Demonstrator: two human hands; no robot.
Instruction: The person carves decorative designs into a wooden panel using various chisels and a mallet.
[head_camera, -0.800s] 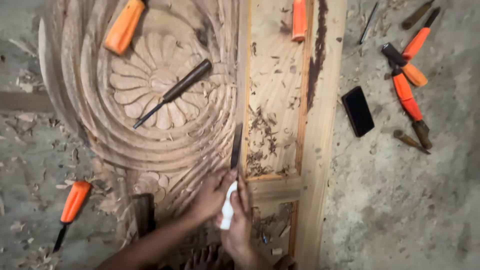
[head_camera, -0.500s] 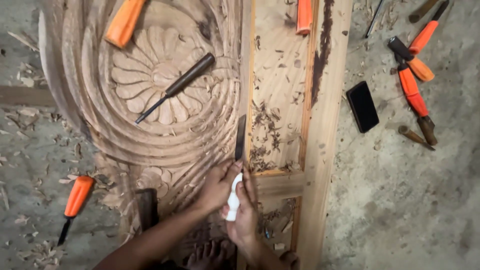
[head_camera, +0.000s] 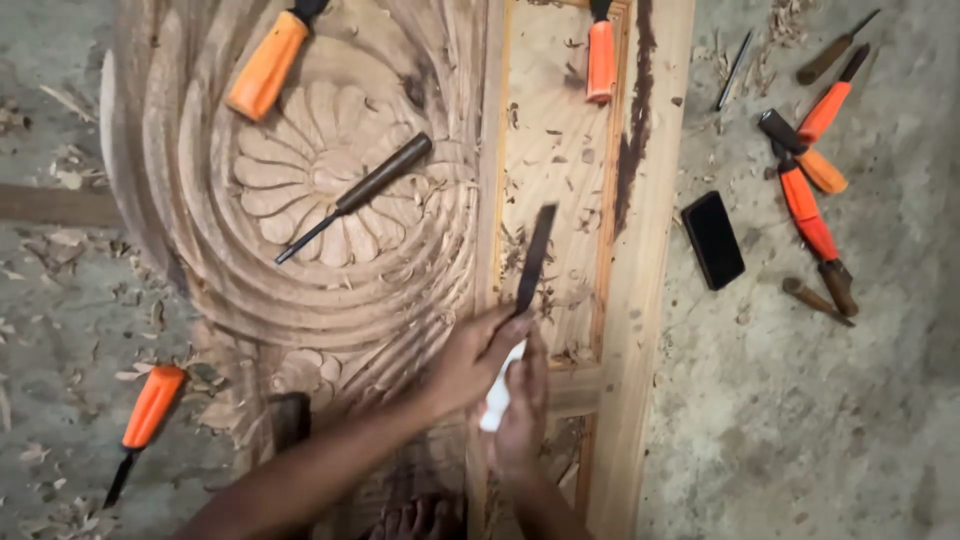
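Grip: both our hands are clenched on one white-handled chisel (head_camera: 527, 300); left hand (head_camera: 478, 352) pinches low on the dark blade, right hand (head_camera: 522, 405) wraps the pale handle beneath it.
Where the chisel sits: lower centre of the frame, blade pointing up the picture, its tip over the recessed strip of the wooden panel (head_camera: 655, 250), just right of the carved flower roundel (head_camera: 320, 170).
Doing it well: we judge light, shallow pushes are the thing here, left fingers steering close to the edge, right hand feeding pressure straight along the blade so it does not skid toward the raised border.
Watch-out: our bare toes (head_camera: 420, 520) show at the bottom edge, below the hands, so the push wants to go away from us, up the frame.
Count, orange-handled tools: six that we can make out: upper left on the roundel (head_camera: 268, 62), top centre on the strip (head_camera: 600, 58), lower left on the floor (head_camera: 150, 408), and three in the right-hand cluster (head_camera: 810, 190).
Count, dark-handled chisels: one lying across the flower (head_camera: 360, 192); a few more brown-handled ones at upper and mid right, too small to count surely.
Count, phones: one black phone (head_camera: 713, 240), right of the panel on the floor.
Count, hands at work: two, both ours.
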